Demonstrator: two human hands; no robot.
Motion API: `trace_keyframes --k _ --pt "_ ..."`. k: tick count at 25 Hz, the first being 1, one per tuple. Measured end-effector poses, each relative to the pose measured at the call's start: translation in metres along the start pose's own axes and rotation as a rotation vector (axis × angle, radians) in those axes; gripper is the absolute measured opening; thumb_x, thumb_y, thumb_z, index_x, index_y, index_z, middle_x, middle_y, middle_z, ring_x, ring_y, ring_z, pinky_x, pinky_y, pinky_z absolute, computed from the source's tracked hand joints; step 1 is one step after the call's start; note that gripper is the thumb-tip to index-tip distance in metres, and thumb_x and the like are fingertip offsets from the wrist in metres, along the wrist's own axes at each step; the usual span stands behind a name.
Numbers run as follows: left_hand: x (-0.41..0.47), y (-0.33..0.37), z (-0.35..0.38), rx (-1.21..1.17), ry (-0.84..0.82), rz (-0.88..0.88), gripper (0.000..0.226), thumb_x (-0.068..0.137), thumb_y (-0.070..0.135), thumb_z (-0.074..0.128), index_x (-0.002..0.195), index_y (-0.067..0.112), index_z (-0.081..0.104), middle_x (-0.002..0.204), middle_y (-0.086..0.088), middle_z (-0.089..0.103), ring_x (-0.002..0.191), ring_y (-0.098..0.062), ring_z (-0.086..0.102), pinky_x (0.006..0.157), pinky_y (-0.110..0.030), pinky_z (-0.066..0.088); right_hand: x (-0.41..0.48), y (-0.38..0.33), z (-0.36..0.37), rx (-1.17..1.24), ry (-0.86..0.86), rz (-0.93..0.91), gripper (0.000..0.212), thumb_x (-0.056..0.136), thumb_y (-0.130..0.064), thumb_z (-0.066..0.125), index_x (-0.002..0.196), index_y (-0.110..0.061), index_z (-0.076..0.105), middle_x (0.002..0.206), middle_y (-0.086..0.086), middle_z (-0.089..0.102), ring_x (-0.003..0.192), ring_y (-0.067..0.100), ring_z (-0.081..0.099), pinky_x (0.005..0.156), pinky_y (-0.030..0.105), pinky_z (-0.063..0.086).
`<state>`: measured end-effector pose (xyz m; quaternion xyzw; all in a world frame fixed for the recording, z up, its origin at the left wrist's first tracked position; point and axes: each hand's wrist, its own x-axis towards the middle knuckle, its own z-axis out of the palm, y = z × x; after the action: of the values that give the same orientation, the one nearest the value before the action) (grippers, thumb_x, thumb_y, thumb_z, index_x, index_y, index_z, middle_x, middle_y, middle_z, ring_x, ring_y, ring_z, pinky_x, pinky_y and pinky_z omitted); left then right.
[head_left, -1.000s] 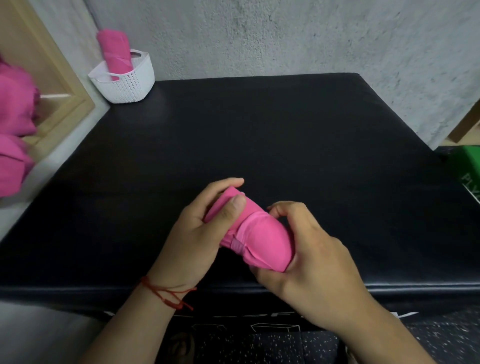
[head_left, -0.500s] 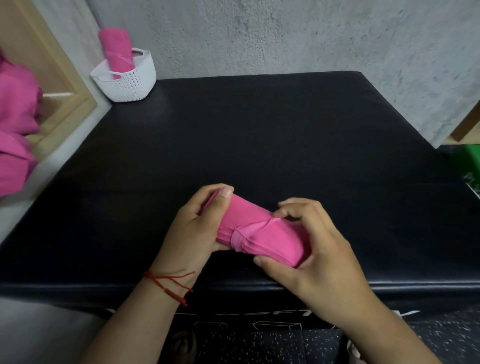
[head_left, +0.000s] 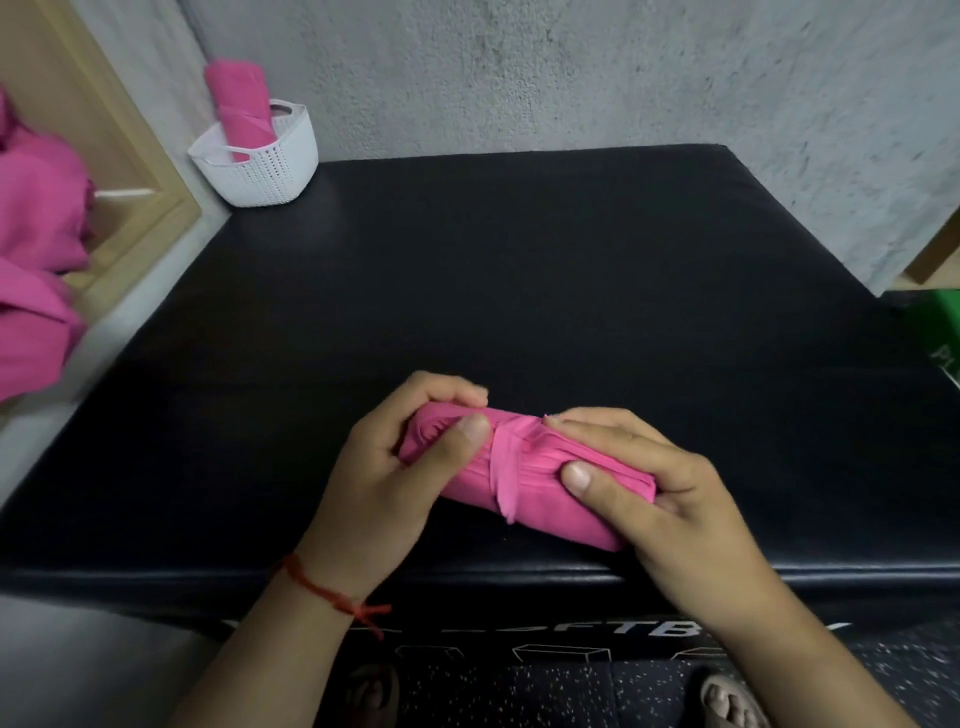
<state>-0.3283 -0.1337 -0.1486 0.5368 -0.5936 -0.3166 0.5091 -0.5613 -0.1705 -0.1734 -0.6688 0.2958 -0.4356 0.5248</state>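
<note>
The roll (head_left: 524, 478) is bright pink, banded by a paler pink strap (head_left: 501, 467). The pad (head_left: 519, 270) is glossy black. The basket (head_left: 260, 161) is white with a perforated weave, holding another pink roll (head_left: 240, 104). A red thread (head_left: 332, 597) circles the left wrist. The wall (head_left: 571, 67) is mottled grey.

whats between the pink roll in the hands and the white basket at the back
Only the bare black padded top lies between the pink roll and the white basket. The head view shows nothing resting on that stretch.
</note>
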Motion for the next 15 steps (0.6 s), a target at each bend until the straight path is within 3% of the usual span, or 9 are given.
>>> trace_keyframes --k 2,5,7,10,15 --pt "0.001 -0.001 0.002 0.027 0.128 -0.039 0.020 0.104 0.038 0.062 0.108 0.023 0.073 0.110 0.004 0.073 0.108 -0.019 0.070 0.096 -0.043 0.056 -0.001 0.000 0.002 -0.161 -0.048 -0.023 0.044 0.093 -0.026 0.078 0.136 -0.034 0.072 0.136 -0.002 0.064 0.127 0.023 0.064 0.099 0.029 0.055" --pt "0.003 0.003 0.006 -0.170 0.161 -0.304 0.031 0.099 0.052 0.057 0.105 0.026 0.074 0.103 0.000 0.074 0.100 -0.029 0.074 0.075 -0.053 0.063 -0.004 0.008 0.007 -0.385 -0.068 -0.123 0.051 0.090 -0.034 0.085 0.138 -0.036 0.069 0.143 -0.007 0.061 0.131 0.022 0.062 0.101 0.037 0.056" --pt "0.003 0.006 0.008 -0.268 0.133 -0.437 0.039 0.098 0.055 0.055 0.100 0.020 0.073 0.103 -0.008 0.074 0.098 -0.033 0.075 0.068 -0.052 0.064 -0.002 0.011 0.010 -0.255 0.006 -0.133 0.039 0.088 -0.019 0.085 0.125 -0.025 0.078 0.136 -0.008 0.069 0.129 0.020 0.065 0.103 0.032 0.056" --pt "0.003 0.005 0.010 -0.350 0.186 -0.452 0.046 0.098 0.055 0.057 0.098 0.011 0.069 0.105 -0.016 0.073 0.098 -0.035 0.075 0.068 -0.048 0.063 0.003 0.011 0.014 -0.164 0.061 -0.149 0.028 0.085 -0.005 0.084 0.111 -0.015 0.083 0.126 -0.008 0.076 0.122 0.018 0.071 0.101 0.028 0.057" --pt "0.008 0.011 0.018 -0.454 0.359 -0.620 0.039 0.098 0.052 0.062 0.093 0.015 0.073 0.094 -0.005 0.079 0.088 -0.026 0.078 0.062 -0.046 0.063 0.013 0.009 0.021 -0.092 0.141 -0.180 0.021 0.084 0.000 0.083 0.102 -0.010 0.084 0.112 -0.003 0.080 0.111 0.022 0.075 0.098 0.032 0.059"
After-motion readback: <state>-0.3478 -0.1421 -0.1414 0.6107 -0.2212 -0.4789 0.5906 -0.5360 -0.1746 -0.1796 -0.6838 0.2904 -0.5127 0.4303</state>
